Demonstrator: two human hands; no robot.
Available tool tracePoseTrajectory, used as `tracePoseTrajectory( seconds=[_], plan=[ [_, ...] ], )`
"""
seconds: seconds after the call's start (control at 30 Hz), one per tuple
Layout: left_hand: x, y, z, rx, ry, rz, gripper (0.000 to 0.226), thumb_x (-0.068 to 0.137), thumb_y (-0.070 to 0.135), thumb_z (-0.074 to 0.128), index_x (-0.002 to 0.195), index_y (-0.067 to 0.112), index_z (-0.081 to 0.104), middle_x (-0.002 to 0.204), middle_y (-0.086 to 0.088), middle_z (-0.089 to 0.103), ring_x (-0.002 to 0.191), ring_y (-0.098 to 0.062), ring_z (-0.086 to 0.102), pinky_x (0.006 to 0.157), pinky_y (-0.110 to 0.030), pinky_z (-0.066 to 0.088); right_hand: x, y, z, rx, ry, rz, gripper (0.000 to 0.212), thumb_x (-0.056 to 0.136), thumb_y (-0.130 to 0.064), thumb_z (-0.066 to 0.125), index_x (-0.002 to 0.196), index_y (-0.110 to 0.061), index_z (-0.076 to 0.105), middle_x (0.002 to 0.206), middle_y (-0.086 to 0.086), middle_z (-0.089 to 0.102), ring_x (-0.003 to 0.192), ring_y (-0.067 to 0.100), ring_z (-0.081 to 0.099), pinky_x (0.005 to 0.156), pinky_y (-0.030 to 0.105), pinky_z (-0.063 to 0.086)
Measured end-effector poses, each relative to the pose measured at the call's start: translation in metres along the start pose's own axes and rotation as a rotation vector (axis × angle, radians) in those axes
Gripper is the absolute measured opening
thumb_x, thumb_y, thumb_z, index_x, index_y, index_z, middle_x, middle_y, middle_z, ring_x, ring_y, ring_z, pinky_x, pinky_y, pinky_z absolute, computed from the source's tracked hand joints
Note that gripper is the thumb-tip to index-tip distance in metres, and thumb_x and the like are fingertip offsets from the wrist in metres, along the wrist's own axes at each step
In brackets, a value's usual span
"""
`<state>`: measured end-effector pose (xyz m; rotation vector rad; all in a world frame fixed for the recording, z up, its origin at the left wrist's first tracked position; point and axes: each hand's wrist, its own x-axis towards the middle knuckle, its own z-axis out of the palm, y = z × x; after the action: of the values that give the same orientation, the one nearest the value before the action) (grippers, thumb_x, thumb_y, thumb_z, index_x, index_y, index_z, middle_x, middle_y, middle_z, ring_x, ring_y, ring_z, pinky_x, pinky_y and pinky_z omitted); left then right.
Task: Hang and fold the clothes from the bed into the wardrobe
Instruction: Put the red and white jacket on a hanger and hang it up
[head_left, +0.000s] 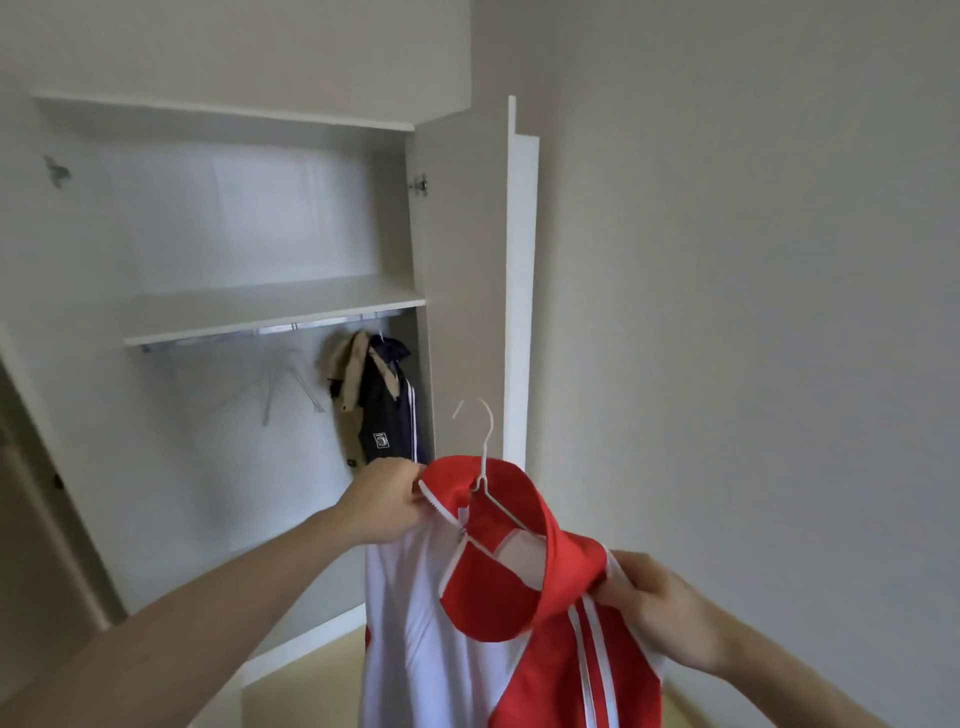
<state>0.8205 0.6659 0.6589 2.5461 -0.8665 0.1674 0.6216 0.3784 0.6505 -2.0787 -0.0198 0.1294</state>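
jacket (519, 623) in red and white, a zip-up track top with white stripes down the sleeve, hangs on a white wire hanger (485, 483) held up in front of an open wardrobe (270, 306). the hanger's hook rises free above the red collar, and its shoulders sit inside the neck of the jacket. the left hand (384, 506) reaches in from the lower left on a bare forearm, its fingers curled and pinching the front edge of the collar beside the zip. the right hand (662, 613) comes in from the lower right and pinches the fabric at the jacket's shoulder, near the white stripes, with thumb and fingers closed on the cloth. the jacket is carried in the air between the two hands, just in front of the wardrobe's lower right corner and not yet on the rail.

inside the wardrobe a white shelf (275, 312) runs across, with a metal hanging rail (270, 329) fixed just under it. at the rail's right end hang a tan garment (350, 384) and, just beside it, a dark navy jacket (389, 410) with white stripes and a small pale label. faint bare hangers (280, 379) hang to their left, too blurred to count. the wardrobe door (519, 291) stands open on the right, edge-on, against a plain pale wall (753, 312).
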Motion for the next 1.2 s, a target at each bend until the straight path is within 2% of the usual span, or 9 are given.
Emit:
tracePoseTrajectory(
  seconds=[0.13, 0.27, 0.37, 0.43, 0.5, 0.73, 0.83, 0.97, 1.2],
  plan=[
    [0.017, -0.059, -0.016, 0.016, -0.022, -0.033, 0.023, 0.075, 0.026, 0.048, 0.055, 0.020, 0.040, 0.053, 0.001, 0.048, 0.058, -0.029, 0.051, 0.058, -0.046, 0.046, 0.072, -0.027, 0.040, 0.057, -0.114, -0.013, 0.042, 0.094, -0.002, 0.055, 0.125, -0.026, 0.071, 0.132, -0.002, 0.067, 0.125, 0.012, 0.062, 0.110, 0.036, 0.045],
    [0.033, -0.106, -0.034, -0.015, -0.003, -0.069, 0.024, 0.078, 0.030, 0.046, 0.058, 0.019, 0.050, 0.061, 0.001, 0.060, 0.063, -0.028, 0.057, 0.063, -0.051, 0.051, 0.135, -0.044, 0.075, 0.132, -0.091, -0.083, 0.051, 0.077, -0.008, 0.054, 0.118, -0.032, 0.073, 0.120, 0.003, 0.074, 0.117, 0.020, 0.067, 0.102, 0.032, 0.052],
    [0.044, -0.144, -0.052, -0.008, 0.050, -0.137, 0.034, 0.082, 0.049, 0.049, 0.079, 0.018, 0.064, 0.084, 0.005, 0.068, 0.082, -0.020, 0.062, 0.073, -0.044, 0.053, 0.180, -0.043, 0.091, 0.115, -0.061, -0.074, 0.055, 0.072, -0.020, 0.054, 0.121, -0.038, 0.071, 0.120, -0.007, 0.074, 0.117, 0.013, 0.067, 0.105, 0.037, 0.049],
    [0.053, -0.176, -0.061, 0.003, 0.075, -0.206, 0.013, 0.088, 0.037, 0.069, 0.088, 0.026, 0.064, 0.097, 0.012, 0.066, 0.095, -0.016, 0.062, 0.080, -0.036, 0.053, 0.210, -0.039, 0.098, 0.099, -0.033, -0.053, 0.057, 0.069, -0.029, 0.054, 0.122, -0.043, 0.069, 0.119, -0.013, 0.074, 0.118, 0.011, 0.066, 0.108, 0.042, 0.047],
    [0.059, -0.207, -0.069, 0.001, 0.069, -0.270, 0.016, 0.087, 0.032, 0.076, 0.093, 0.030, 0.062, 0.104, 0.016, 0.062, 0.102, -0.013, 0.060, 0.079, -0.025, 0.048, 0.240, -0.039, 0.104, 0.103, -0.008, -0.031, 0.056, 0.067, -0.033, 0.054, 0.121, -0.044, 0.068, 0.116, -0.015, 0.075, 0.115, 0.011, 0.067, 0.108, 0.043, 0.047],
    [0.080, -0.293, -0.096, 0.017, 0.137, -0.423, 0.019, 0.087, 0.028, 0.073, 0.097, 0.036, 0.059, 0.120, 0.012, 0.053, 0.116, -0.014, 0.055, 0.088, -0.025, 0.042, 0.353, -0.055, 0.126, 0.222, 0.039, -0.060, 0.043, 0.071, -0.019, 0.052, 0.109, -0.025, 0.070, 0.098, -0.010, 0.079, 0.093, 0.007, 0.074, 0.073, 0.011, 0.053],
    [0.102, -0.322, -0.111, 0.012, 0.183, -0.404, 0.023, 0.084, 0.027, 0.074, 0.093, 0.041, 0.057, 0.117, 0.011, 0.057, 0.111, -0.012, 0.056, 0.084, -0.025, 0.040, 0.411, -0.050, 0.135, 0.232, 0.044, -0.036, 0.028, 0.089, -0.010, 0.055, 0.108, -0.025, 0.069, 0.093, -0.009, 0.079, 0.092, 0.010, 0.074, 0.076, 0.018, 0.054],
    [0.153, -0.355, -0.131, 0.024, 0.274, -0.392, 0.033, 0.079, 0.021, 0.078, 0.084, 0.043, 0.054, 0.108, 0.007, 0.059, 0.103, -0.016, 0.057, 0.090, -0.034, 0.046, 0.499, -0.040, 0.141, 0.211, 0.013, -0.001, 0.032, 0.095, -0.004, 0.051, 0.106, -0.029, 0.068, 0.093, -0.008, 0.079, 0.091, 0.011, 0.074, 0.086, 0.032, 0.058],
    [0.272, -0.421, -0.159, 0.081, 0.340, -0.392, 0.032, 0.069, 0.025, 0.071, 0.100, 0.019, 0.066, 0.110, -0.002, 0.059, 0.104, -0.024, 0.059, 0.091, -0.033, 0.045, 0.653, -0.032, 0.141, 0.274, -0.038, -0.005, 0.029, 0.099, -0.011, 0.054, 0.123, -0.022, 0.066, 0.103, 0.000, 0.078, 0.098, 0.018, 0.075, 0.096, 0.041, 0.057]
  ],
)
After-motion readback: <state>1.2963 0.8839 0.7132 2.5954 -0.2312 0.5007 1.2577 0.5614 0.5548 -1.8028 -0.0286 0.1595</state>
